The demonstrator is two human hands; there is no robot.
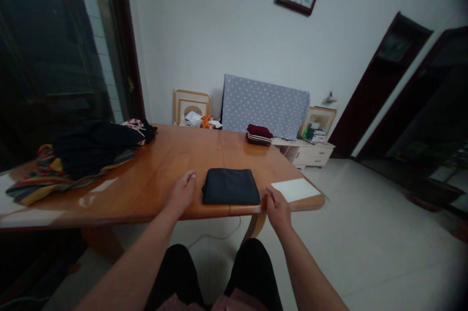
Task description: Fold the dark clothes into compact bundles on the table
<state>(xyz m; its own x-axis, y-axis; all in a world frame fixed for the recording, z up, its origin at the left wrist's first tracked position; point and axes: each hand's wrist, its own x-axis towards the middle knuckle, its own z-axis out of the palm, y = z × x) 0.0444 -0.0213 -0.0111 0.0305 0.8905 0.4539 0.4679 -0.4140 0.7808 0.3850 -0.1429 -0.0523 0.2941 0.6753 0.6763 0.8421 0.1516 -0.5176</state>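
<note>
A dark navy folded garment (231, 187) lies flat as a neat rectangle near the front edge of the wooden table (183, 147). To its left is my left hand (182, 193), fingers curled in and thumb on top, a small gap from the cloth. My right hand (279, 207) is on the other side, also with fingers curled, close to the garment's right edge but apart from it. Nothing shows in either hand. Beside my right hand is a white sheet (295, 189) on the table's right end.
Dark and striped clothes (91, 147) are heaped on the left of the table. A small folded stack (259, 134), maroon on top, sits at the far right edge. Behind stand a dotted grey cloth-covered panel (265, 104), a framed picture (191, 106) and a low white cabinet (310, 155).
</note>
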